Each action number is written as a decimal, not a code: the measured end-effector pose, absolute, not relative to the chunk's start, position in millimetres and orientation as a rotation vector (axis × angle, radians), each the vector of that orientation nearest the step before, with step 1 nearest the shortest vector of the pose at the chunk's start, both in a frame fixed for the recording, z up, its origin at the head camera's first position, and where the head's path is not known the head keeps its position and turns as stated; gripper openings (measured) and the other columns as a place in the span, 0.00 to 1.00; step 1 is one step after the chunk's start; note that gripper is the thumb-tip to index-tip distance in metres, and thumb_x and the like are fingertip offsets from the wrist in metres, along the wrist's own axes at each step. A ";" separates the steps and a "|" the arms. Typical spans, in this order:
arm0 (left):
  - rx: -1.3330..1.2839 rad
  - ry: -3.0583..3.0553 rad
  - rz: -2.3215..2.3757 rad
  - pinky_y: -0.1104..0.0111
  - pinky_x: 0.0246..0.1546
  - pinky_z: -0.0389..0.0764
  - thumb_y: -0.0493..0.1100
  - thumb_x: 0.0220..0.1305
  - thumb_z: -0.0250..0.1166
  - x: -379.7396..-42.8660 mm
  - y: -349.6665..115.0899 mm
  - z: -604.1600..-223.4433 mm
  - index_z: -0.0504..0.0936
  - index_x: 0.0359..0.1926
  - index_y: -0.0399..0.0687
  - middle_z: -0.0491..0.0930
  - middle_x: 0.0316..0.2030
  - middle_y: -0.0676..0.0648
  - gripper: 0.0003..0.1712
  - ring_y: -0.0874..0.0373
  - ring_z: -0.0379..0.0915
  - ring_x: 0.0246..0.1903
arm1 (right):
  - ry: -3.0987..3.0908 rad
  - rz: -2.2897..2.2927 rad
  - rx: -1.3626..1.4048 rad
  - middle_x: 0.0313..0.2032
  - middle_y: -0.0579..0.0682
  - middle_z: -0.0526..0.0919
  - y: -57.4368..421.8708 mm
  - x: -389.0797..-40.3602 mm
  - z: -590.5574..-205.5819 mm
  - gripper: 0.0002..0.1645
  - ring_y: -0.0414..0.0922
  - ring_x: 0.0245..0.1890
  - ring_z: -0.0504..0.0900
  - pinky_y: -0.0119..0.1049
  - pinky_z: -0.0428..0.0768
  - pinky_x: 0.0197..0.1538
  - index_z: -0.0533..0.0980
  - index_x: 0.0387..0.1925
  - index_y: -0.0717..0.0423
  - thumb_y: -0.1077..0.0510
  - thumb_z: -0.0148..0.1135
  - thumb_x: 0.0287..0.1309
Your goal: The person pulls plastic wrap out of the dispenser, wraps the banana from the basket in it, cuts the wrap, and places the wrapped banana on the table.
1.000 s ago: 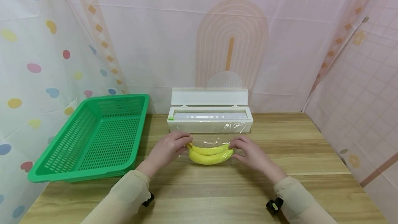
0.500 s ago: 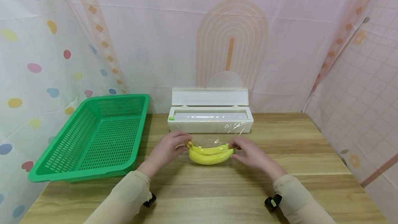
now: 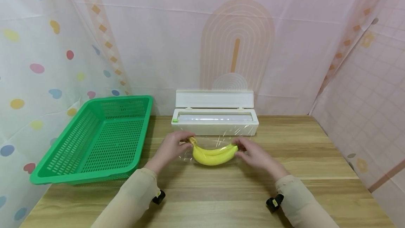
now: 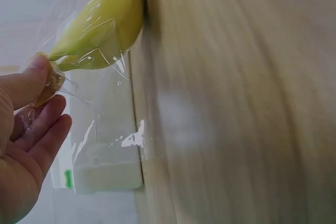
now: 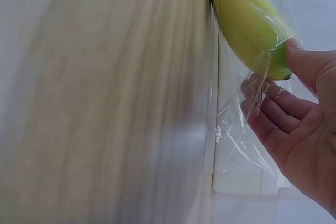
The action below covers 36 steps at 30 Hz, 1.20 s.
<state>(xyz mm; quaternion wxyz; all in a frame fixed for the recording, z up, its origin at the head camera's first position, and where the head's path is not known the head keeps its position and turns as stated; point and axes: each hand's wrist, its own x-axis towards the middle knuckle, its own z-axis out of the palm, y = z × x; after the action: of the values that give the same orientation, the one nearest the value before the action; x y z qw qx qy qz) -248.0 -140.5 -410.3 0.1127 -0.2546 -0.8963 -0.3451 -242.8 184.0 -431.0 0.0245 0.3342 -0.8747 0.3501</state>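
Head view: the banana bunch [image 3: 212,158] lies lengthwise between the two hands, in front of the white box [image 3: 215,129]; the left grip [image 3: 172,147] pinches the stem end through clear film [image 5: 244,153]; the right grip [image 3: 254,153] pinches the tip end, film creased at its fingers; holding both ends presumably steadies the fruit, leaves its curved middle unobstructed and secures the film. Contact between fruit and desk [image 3: 202,200] cannot be determined. The box stands roughly parallel to the bunch, its lid [image 3: 215,99] raised, probably for access to the roll [image 3: 215,118] inside; whether the film joins that roll is unclear. The green basket [image 3: 91,176] stands to the left, likely so placed to avoid obstructing the forearms.
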 end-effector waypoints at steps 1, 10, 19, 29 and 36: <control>-0.739 -2.634 -1.026 0.59 0.45 0.83 0.35 0.55 0.74 -249.4 -140.0 -409.9 0.83 0.54 0.38 0.85 0.44 0.45 0.23 0.53 0.81 0.41 | -2.705 1.100 1.037 0.48 0.56 0.80 183.9 -243.8 -431.1 0.20 0.51 0.47 0.81 0.43 0.81 0.52 0.71 0.55 0.66 0.65 0.63 0.63; -0.623 -2.705 -1.138 0.62 0.41 0.83 0.34 0.59 0.71 -261.8 -135.7 -408.7 0.82 0.55 0.36 0.85 0.41 0.44 0.22 0.53 0.81 0.40 | -2.737 1.174 0.962 0.48 0.56 0.81 181.8 -252.3 -432.0 0.19 0.51 0.49 0.81 0.45 0.80 0.53 0.71 0.58 0.65 0.66 0.58 0.68; -0.538 -2.732 -1.185 0.63 0.39 0.83 0.35 0.61 0.70 -271.7 -133.4 -410.7 0.81 0.57 0.36 0.84 0.42 0.43 0.22 0.52 0.81 0.40 | -2.753 1.163 0.869 0.44 0.53 0.82 178.5 -261.1 -434.4 0.16 0.47 0.45 0.79 0.47 0.78 0.50 0.71 0.57 0.64 0.64 0.55 0.70; -0.509 -2.731 -1.075 0.57 0.44 0.82 0.36 0.61 0.70 -278.8 -131.7 -415.5 0.82 0.54 0.35 0.85 0.43 0.41 0.19 0.49 0.81 0.40 | -2.756 1.132 0.799 0.42 0.53 0.78 171.8 -272.1 -434.3 0.13 0.48 0.43 0.75 0.47 0.75 0.50 0.73 0.53 0.65 0.65 0.52 0.71; -0.492 -2.755 -0.979 0.55 0.44 0.82 0.38 0.63 0.69 -280.1 -129.7 -414.9 0.81 0.54 0.35 0.84 0.44 0.39 0.20 0.47 0.81 0.39 | -2.783 1.155 0.764 0.33 0.50 0.75 169.1 -279.1 -432.9 0.11 0.45 0.35 0.72 0.41 0.73 0.42 0.75 0.50 0.66 0.66 0.51 0.71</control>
<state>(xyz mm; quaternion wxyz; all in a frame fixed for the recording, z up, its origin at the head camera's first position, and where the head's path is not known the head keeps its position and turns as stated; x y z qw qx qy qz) -280.1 -129.7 -414.9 0.0880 -0.1651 -0.9256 -0.3289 -279.1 169.1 -432.9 0.0166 0.2458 -0.8952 0.3714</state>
